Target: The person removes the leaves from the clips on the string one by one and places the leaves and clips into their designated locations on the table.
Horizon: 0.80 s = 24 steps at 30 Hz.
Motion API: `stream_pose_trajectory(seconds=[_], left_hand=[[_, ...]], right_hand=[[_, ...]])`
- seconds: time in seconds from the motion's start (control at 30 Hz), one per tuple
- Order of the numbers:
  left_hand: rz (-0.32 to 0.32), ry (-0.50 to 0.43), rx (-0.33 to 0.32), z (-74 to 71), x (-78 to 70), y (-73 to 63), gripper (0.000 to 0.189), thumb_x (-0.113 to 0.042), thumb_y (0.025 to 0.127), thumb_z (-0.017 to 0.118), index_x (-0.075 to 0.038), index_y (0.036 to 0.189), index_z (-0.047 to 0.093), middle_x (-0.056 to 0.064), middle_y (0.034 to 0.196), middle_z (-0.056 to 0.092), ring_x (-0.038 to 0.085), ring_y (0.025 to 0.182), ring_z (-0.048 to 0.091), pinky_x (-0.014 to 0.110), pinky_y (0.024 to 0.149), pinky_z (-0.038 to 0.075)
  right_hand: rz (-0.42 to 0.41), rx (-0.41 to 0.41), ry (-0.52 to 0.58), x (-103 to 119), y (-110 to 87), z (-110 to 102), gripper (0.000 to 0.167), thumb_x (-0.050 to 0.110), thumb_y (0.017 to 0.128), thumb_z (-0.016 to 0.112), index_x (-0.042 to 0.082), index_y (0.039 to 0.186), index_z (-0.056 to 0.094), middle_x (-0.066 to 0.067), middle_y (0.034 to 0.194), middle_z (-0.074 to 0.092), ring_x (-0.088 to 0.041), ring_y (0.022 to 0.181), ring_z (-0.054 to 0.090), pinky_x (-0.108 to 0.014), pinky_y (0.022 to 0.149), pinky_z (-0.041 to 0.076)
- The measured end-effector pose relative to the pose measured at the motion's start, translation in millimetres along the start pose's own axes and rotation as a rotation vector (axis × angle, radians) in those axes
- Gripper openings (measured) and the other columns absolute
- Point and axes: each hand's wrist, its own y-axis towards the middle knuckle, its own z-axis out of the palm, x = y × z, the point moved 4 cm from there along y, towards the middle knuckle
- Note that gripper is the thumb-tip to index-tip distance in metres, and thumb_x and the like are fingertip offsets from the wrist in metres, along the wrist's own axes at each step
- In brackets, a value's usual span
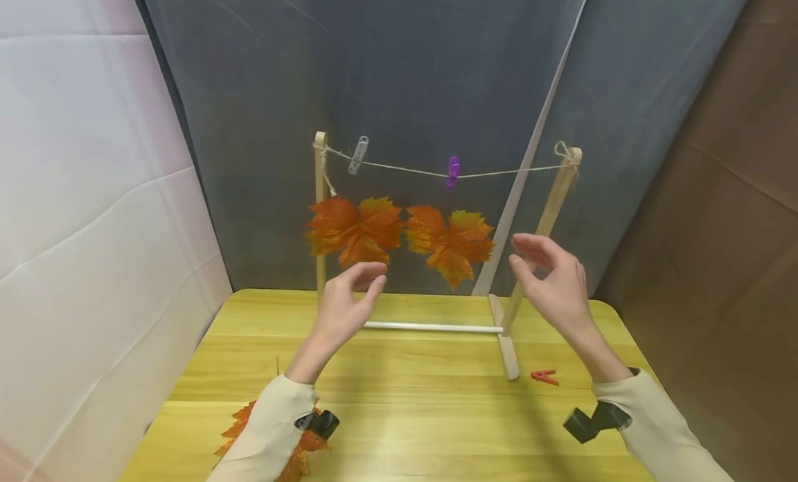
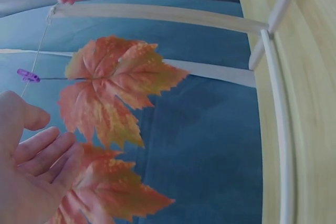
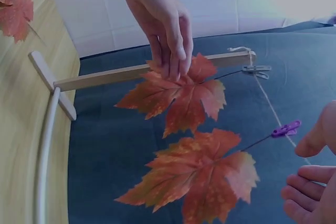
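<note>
Grey cloth (image 1: 399,66) backs two leaves (image 1: 358,230) (image 1: 450,243) on two pegs (image 1: 358,155) (image 1: 453,172).

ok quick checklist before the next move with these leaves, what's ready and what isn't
1. Gray clothespin holds left hanging maple leaf by its stem: ok.
2. Purple clothespin holds right hanging maple leaf by its stem: ok.
3. Left hand and right hand empty: ok.
4. Red clothespin loose on tabletop: ok.
5. Third maple leaf clipped to string: not ok, lying on tabletop.
6. String tied tightly at right wooden post: cannot tell.
</note>
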Motion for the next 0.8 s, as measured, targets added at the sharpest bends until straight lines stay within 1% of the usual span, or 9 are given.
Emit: stream_pose_trajectory(seconds=[0.1, 0.2, 0.3, 0.37, 0.5, 0.67, 0.8], left_hand=[[0.023, -0.015, 0.002, 6.0, -5.9, 10.3, 0.027, -0.020, 0.102, 0.062, -0.009, 0.126, 0.068, 0.008, 0.125, 0.072, 0.027, 0.114, 0.069, 0.050, 0.097, 0.056], [0.037, -0.036, -0.003, 10.3, -12.3, 20.4, 0.027, -0.021, 0.102, 0.062, -0.010, 0.126, 0.068, 0.006, 0.126, 0.071, 0.024, 0.116, 0.068, 0.047, 0.098, 0.056], [0.059, -0.054, -0.006, 14.4, -18.2, 28.6, 0.026, -0.020, 0.102, 0.062, -0.011, 0.126, 0.068, 0.006, 0.126, 0.071, 0.024, 0.117, 0.068, 0.045, 0.099, 0.055], [0.079, -0.054, -0.016, 17.2, -21.9, 32.7, 0.026, -0.020, 0.102, 0.063, -0.011, 0.125, 0.068, 0.006, 0.125, 0.071, 0.023, 0.114, 0.068, 0.045, 0.098, 0.056], [0.120, -0.051, -0.043, 21.2, -28.4, 39.1, 0.026, -0.017, 0.101, 0.064, -0.009, 0.125, 0.069, 0.009, 0.123, 0.072, 0.024, 0.111, 0.068, 0.044, 0.097, 0.055], [0.161, -0.072, -0.063, 24.9, -39.1, 49.6, 0.027, -0.014, 0.100, 0.064, -0.006, 0.126, 0.068, 0.010, 0.126, 0.071, 0.025, 0.116, 0.067, 0.042, 0.101, 0.053], [0.180, -0.087, -0.069, 29.4, -47.3, 60.9, 0.028, -0.012, 0.099, 0.065, -0.003, 0.126, 0.067, 0.011, 0.126, 0.071, 0.026, 0.117, 0.067, 0.042, 0.101, 0.053]], right_hand=[[-0.016, 0.007, 0.005, 7, 8.3, 0, 0.032, 0.015, 0.097, 0.067, 0.005, 0.127, 0.067, -0.012, 0.127, 0.070, -0.029, 0.119, 0.066, -0.014, 0.097, 0.046], [-0.031, 0.006, 0.019, 12, 16.2, 0, 0.031, 0.014, 0.097, 0.068, 0.006, 0.127, 0.067, -0.012, 0.128, 0.070, -0.027, 0.121, 0.066, -0.025, 0.103, 0.049], [-0.045, 0.000, 0.035, 18, 22.3, 0, 0.031, 0.013, 0.097, 0.067, 0.005, 0.127, 0.067, -0.012, 0.129, 0.070, -0.027, 0.122, 0.065, -0.040, 0.107, 0.049], [-0.052, -0.005, 0.049, 22, 25.7, 0, 0.032, 0.012, 0.097, 0.067, 0.005, 0.127, 0.067, -0.013, 0.128, 0.070, -0.028, 0.122, 0.065, -0.044, 0.107, 0.048], [-0.069, -0.015, 0.065, 29, 33.7, 1, 0.033, 0.012, 0.096, 0.068, 0.004, 0.128, 0.066, -0.013, 0.129, 0.069, -0.029, 0.122, 0.065, -0.043, 0.107, 0.049], [-0.089, -0.016, 0.101, 41, 46.1, 1, 0.034, 0.011, 0.096, 0.068, 0.005, 0.129, 0.066, -0.012, 0.130, 0.069, -0.025, 0.123, 0.065, -0.039, 0.108, 0.049], [-0.107, -0.002, 0.127, 49, 58.8, 3, 0.034, 0.009, 0.096, 0.067, 0.001, 0.129, 0.065, -0.013, 0.131, 0.068, -0.027, 0.124, 0.064, -0.038, 0.109, 0.048]])
